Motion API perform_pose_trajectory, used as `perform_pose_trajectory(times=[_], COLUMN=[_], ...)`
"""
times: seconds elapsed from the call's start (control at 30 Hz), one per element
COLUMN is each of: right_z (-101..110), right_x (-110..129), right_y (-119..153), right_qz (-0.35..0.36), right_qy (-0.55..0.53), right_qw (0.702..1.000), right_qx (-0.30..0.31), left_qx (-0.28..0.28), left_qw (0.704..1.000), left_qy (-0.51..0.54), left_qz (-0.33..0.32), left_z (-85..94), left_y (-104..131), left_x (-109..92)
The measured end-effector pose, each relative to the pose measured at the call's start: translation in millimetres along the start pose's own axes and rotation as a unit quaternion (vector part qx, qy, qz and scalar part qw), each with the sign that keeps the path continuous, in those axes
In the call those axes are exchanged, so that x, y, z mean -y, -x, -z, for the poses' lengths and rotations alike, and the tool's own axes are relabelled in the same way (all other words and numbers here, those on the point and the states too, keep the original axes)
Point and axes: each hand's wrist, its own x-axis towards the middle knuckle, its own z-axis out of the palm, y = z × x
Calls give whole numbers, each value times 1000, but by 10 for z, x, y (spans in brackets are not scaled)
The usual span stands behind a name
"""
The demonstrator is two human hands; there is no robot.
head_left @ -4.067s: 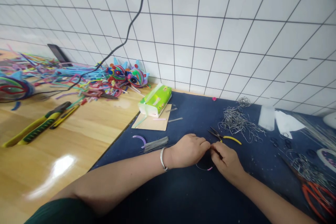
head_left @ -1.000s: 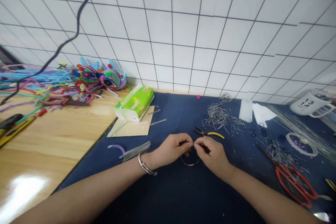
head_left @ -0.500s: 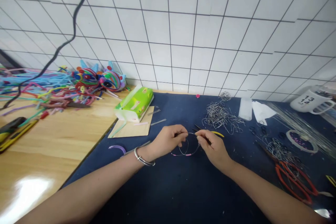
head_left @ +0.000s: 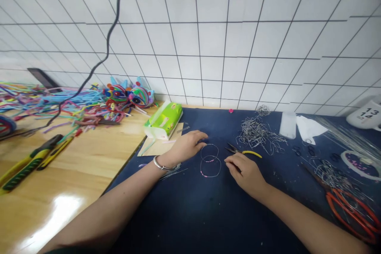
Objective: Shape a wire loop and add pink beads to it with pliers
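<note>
Blue mat (head_left: 190, 214): beaded loops (head_left: 210, 161) now lie released.

L hand (head_left: 187, 145): fingers (head_left: 202, 136) apart | R hand (head_left: 246, 171): curled | arms (head_left: 122, 200) fwd

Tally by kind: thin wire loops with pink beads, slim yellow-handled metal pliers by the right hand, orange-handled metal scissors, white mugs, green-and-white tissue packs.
Thin wire loops with pink beads: 2
Slim yellow-handled metal pliers: 1
Orange-handled metal scissors: 1
White mug: 1
Green-and-white tissue pack: 1
Total: 6
</note>
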Motion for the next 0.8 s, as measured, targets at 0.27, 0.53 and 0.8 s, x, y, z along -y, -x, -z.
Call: perform_pose_trajectory(times=[0.27,0.53,0.8], right_z=[-40,30,-38], right_x=[1,165,213], right_y=[18,-80,-91], right_qz=[0,-105,-165], right_qy=[14,-70,-118], right_qw=[1000,992,977], right_qx=[16,11,63], left_qx=[0,-41,-30], left_qw=[999,998,998], left_qy=[-22,-13,28], left_qz=[27,43,46], left_z=[-232,-113,-99], left_y=[4,111,186], left_x=[-48,-299,-409])
